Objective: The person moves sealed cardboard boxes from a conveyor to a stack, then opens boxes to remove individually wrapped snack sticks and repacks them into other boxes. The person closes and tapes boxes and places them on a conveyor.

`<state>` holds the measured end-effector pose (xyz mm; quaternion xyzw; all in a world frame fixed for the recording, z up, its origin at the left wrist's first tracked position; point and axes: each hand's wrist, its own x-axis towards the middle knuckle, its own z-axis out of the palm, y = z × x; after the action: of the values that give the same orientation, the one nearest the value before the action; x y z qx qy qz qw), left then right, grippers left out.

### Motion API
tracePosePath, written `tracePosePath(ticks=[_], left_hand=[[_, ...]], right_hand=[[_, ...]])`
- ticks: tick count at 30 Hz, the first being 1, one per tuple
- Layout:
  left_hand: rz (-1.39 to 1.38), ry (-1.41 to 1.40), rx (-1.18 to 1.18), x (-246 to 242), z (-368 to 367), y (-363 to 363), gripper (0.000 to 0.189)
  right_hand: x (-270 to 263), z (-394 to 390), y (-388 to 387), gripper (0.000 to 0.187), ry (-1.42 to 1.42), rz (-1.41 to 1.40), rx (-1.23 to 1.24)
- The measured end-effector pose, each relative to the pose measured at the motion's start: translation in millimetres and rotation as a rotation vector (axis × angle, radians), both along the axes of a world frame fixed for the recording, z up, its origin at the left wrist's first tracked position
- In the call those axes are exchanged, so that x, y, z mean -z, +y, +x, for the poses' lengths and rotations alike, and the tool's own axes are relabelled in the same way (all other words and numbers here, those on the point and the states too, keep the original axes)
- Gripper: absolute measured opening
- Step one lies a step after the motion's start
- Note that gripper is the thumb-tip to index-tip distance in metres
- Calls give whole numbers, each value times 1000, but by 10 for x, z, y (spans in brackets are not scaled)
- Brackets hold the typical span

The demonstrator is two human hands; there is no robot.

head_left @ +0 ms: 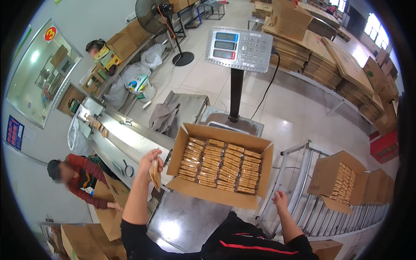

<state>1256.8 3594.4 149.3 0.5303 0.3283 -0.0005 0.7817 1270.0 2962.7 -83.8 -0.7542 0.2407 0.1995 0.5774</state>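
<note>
Before me an open cardboard box (224, 198) sits at the floor scale (247, 126), its flaps spread. Rows of clear-wrapped biscuit packs (221, 165) stand on edge inside it. Left of the box, my left hand (150, 164) grips a flat wrapped pack (155, 175) above the steel worktop's near end. To the right of the box is my right hand (281, 200), beside the roller conveyor's rail; its fingers are curled and nothing shows in them. The scale's display head (239, 48) rises on a dark post behind the box.
A roller conveyor (304, 201) on the right carries another filled carton (325, 177). At left, a co-worker (78, 178) handles an open carton (110, 208) beside the steel worktop (126, 133). Flattened cardboard stacks (312, 58) and a standing fan (156, 16) are farther back.
</note>
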Motion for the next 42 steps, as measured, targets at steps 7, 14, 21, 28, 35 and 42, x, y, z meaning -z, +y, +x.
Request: tracePosePath(ticks=[7,14,21,28,35,42], left_hand=[[244,292,302,-150,593,390,23],[897,544,1015,395,1121,333,70],[905,847,1176,817,1373,345,55],[1171,529,1523,1090,1281,178,33],[1123,558,1503,961,480,-614,38],[955,41,1651,1008,-369,-2077,25]], right_hand=[[376,783,576,49,98,24,-91],[615,1128,1202,54,205,173,-171],[753,1136,1310,55,289,308,-148],[743,1043,1261,56,342,413,-120],[394,647,566,57,386,559,-26],[-103,-290,-1213,58,384,673,297]])
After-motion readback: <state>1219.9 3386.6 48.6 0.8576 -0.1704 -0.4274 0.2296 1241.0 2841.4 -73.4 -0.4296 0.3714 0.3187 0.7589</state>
